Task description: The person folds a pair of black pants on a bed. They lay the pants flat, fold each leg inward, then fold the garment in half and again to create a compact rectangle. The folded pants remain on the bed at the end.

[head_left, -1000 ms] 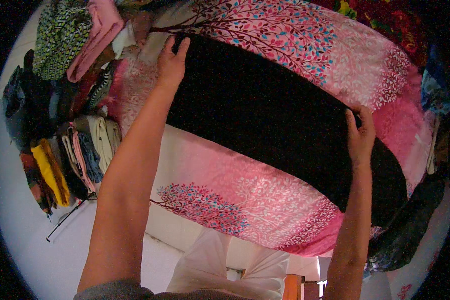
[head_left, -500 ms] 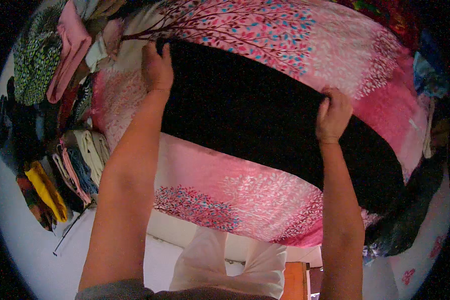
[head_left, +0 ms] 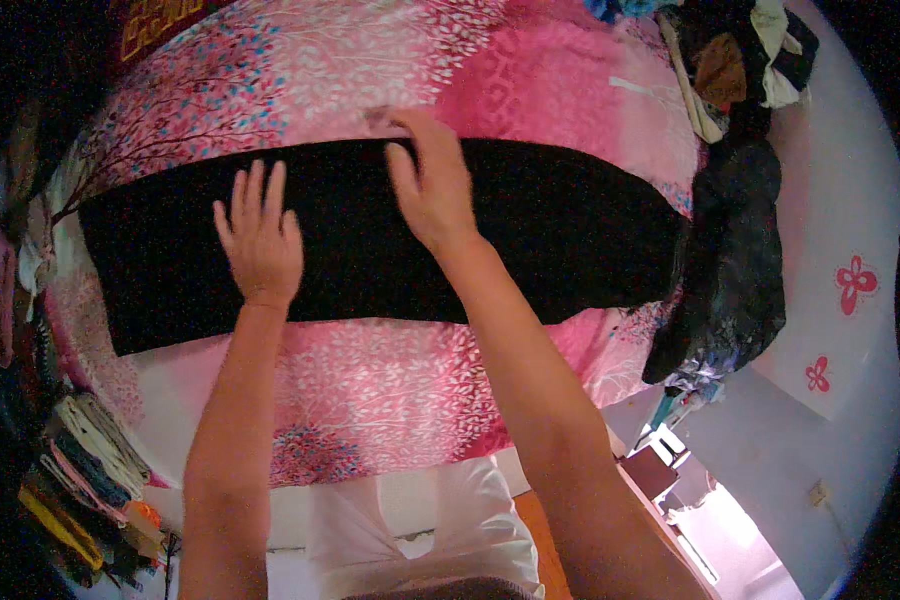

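Black cloth (head_left: 350,240) lies lengthwise across the pink leaf-patterned bedsheet (head_left: 550,90). My left hand (head_left: 260,245) is over it, fingers spread, gripping nothing; I can't tell whether my right hand (head_left: 437,190), at its far edge, pinches it.

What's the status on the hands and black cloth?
Left hand open over black cloth. Right hand at its far edge, thumb apart. Cloth spread across pink patterned cover. Dark bundle beside right end.

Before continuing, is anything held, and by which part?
The left hand is open over the black cloth, gripping nothing. The right hand is at the cloth's far edge, partly blurred; any hold cannot be told.
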